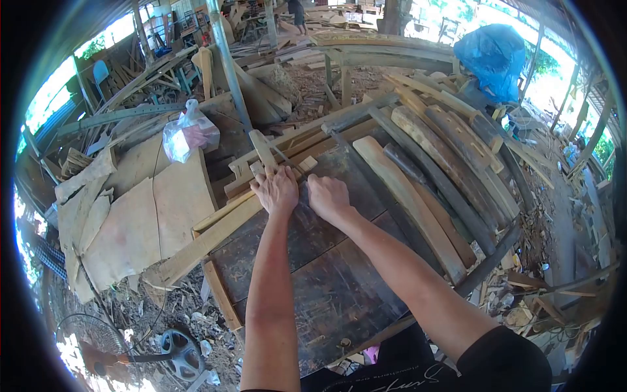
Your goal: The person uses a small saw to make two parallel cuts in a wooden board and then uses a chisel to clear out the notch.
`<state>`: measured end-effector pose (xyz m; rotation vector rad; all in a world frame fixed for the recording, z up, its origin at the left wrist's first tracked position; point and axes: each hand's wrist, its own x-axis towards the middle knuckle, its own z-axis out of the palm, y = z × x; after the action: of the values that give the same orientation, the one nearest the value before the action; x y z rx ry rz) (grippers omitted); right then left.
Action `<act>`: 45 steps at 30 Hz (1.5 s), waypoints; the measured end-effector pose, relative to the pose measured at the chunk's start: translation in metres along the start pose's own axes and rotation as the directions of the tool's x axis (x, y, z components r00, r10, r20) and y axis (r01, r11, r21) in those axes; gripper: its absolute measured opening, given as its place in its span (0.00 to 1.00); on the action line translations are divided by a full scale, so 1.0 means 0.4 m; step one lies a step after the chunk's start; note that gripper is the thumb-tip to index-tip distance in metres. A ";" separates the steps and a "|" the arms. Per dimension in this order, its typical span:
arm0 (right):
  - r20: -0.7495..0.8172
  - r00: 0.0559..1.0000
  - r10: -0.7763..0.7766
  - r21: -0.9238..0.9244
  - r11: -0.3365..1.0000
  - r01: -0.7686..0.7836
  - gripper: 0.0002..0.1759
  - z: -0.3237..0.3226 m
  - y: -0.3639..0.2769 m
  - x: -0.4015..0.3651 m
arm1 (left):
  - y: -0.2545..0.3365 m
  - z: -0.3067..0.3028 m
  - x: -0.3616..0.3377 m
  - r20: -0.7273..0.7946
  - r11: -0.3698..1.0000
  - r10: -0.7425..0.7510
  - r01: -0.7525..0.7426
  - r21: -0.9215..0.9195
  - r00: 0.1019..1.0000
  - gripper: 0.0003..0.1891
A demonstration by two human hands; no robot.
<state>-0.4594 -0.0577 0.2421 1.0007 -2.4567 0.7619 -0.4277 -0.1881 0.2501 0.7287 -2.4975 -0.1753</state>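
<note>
My left hand (277,191) presses on the end of a pale wooden piece (238,210) near the far edge of the dark tabletop (339,287), its fingers bent over the wood. Close beside it on the right, my right hand (326,198) is closed in a fist; what it holds is hidden. A small light block (307,164) lies just beyond both hands. Another short wooden piece (262,147) points away from my left fingers. Several long, curved wooden pieces (408,202) lie side by side to the right of my hands.
A plastic bag (189,134) sits on plywood sheets (176,209) at the left. A metal pole (228,65) rises beyond the tabletop. A blue plastic bag (491,62) is at the back right. At lower left stands a fan (98,346); a person (297,14) is far behind.
</note>
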 end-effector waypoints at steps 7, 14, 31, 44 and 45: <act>0.079 0.997 0.022 -0.036 0.999 -0.019 0.12 -0.081 -0.013 -0.085 | -0.002 -0.006 -0.001 0.021 1.000 -0.006 0.006 -0.020 1.000 0.23; 0.034 0.999 0.010 -0.024 1.000 -0.009 0.09 -0.034 -0.014 -0.012 | -0.006 0.008 -0.002 -0.011 1.000 0.016 -0.016 0.006 1.000 0.23; 0.118 0.993 -0.019 -0.050 0.998 0.026 0.09 -0.135 0.006 -0.140 | -0.003 -0.001 -0.004 -0.007 1.000 0.028 -0.028 -0.005 1.000 0.23; 0.152 0.988 -0.002 -0.087 0.996 0.015 0.08 -0.107 -0.007 -0.106 | 0.002 -0.013 -0.004 0.005 1.000 0.004 -0.004 0.004 1.000 0.22; 0.085 0.996 -0.020 -0.096 0.995 0.029 0.08 -0.075 -0.006 -0.073 | 0.000 -0.007 -0.011 0.020 1.000 0.005 -0.005 0.008 1.000 0.22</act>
<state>-0.4338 -0.0255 0.2511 1.0439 -2.5212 0.5972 -0.4230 -0.1856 0.2505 0.7275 -2.5203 -0.1725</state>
